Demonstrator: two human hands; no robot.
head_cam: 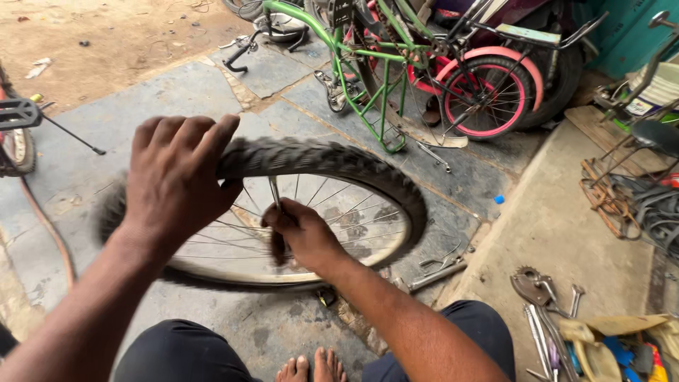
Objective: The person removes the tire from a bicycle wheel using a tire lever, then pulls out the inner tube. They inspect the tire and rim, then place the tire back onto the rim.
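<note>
Bicycle wheel point(318, 233) upright on the stone-slab floor point(170, 92) before bare feet, knobbly black rubber tyre point(332, 159), thin steel spokes, left hand point(177, 177) clasped over the tread, right hand point(300, 233) gripping a slim metal tool point(274, 192) among the spokes, green bicycle frame point(353, 64) behind, spanners point(544, 311) on concrete at right.
</note>
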